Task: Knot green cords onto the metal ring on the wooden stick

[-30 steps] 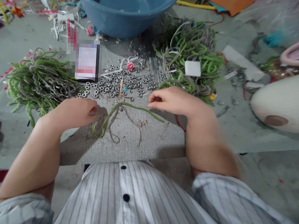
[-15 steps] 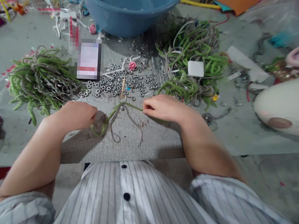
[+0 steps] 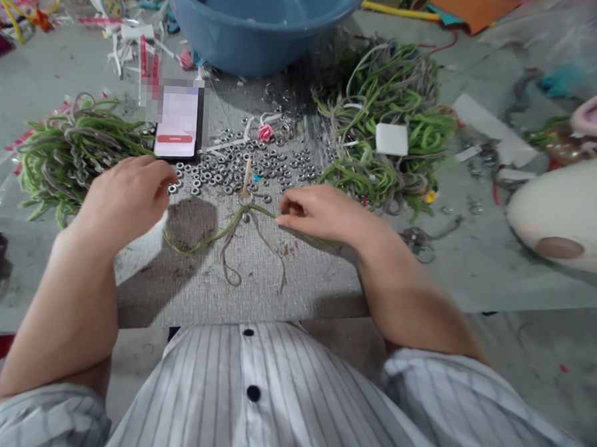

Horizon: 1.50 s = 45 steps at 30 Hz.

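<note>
My left hand point(image 3: 130, 198) is curled, with its fingertips at the left edge of a scatter of metal nuts point(image 3: 216, 172); what they hold, if anything, is hidden. Below it, a loose green cord point(image 3: 197, 246) curves across the grey textured work surface point(image 3: 254, 301). This cord runs to a small metal ring point(image 3: 244, 198) at a short upright wooden stick point(image 3: 247, 175), then on to my right hand point(image 3: 324, 213), whose thumb and fingers close on it. From a small silver bead or nut point(image 3: 245, 217) under the ring, grey cord ends point(image 3: 229, 260) hang toward me.
Bundles of green and grey cords lie on the left point(image 3: 77, 145) and right point(image 3: 399, 115). A phone point(image 3: 177, 124) rests behind my left hand. At the back stands a blue basin point(image 3: 258, 41). A cream rounded object point(image 3: 569, 211) is at the far right.
My left hand has moved up and left to the edge of the nuts, and the green cord's left part now lies loose. My right hand has shifted slightly left along the cord.
</note>
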{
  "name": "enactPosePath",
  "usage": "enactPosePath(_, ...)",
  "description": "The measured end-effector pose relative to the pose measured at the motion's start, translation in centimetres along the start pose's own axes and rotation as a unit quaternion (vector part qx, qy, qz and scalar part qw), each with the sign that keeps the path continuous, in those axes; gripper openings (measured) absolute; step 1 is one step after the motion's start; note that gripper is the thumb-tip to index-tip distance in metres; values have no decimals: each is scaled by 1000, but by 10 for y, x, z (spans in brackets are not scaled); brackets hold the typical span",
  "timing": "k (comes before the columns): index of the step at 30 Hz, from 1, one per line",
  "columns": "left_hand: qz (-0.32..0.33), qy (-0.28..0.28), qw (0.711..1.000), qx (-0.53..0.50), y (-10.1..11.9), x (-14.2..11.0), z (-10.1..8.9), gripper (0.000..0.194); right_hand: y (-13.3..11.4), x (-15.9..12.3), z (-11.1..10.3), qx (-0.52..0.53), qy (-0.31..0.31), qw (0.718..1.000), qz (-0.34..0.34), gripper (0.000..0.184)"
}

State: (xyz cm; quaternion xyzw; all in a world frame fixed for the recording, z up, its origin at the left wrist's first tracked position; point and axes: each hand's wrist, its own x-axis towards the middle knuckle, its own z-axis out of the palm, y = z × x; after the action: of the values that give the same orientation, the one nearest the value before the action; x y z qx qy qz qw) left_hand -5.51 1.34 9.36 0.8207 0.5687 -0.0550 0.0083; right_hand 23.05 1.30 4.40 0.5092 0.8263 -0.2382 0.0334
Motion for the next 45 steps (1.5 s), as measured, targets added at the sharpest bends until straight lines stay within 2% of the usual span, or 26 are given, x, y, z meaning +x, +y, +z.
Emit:
enactPosePath(2, 65, 36, 995, -64, 12, 2, 9, 32, 0, 2, 5, 8, 45, 999, -13, 24)
enactPosePath(4, 153, 56, 981, -108, 23, 5, 23, 35, -1, 4, 10, 2, 63, 998, -24, 25)
enactPosePath(6, 200, 52, 974, -97, 32, 9, 38, 40, -3, 6, 14, -12, 61, 998, -27, 20)
enactPosePath(8, 220, 25, 973, -64, 38, 12, 50, 46, -5, 7, 16, -26, 50, 998, -25, 15)
enactPosePath(14, 190, -41, 981, 2, 43, 20, 62, 57, -10, 8, 13, -44, 20, 999, -10, 16)
enactPosePath(20, 175, -45, 983, 23, 46, 21, 63, 51, -9, 8, 12, -56, 3, 998, -20, 18)
enactPosePath(29, 156, -62, 986, 0, 46, 22, 60, 53, -6, 3, 3, -48, -68, 996, -36, 10)
enactPosePath(40, 151, -69, 986, -16, 47, 23, 56, 52, -5, 3, 1, -32, -86, 995, -22, 10)
enactPosePath(45, 148, -64, 985, -63, 43, 25, 54, 53, -1, 2, -7, 6, -81, 997, -10, 16)
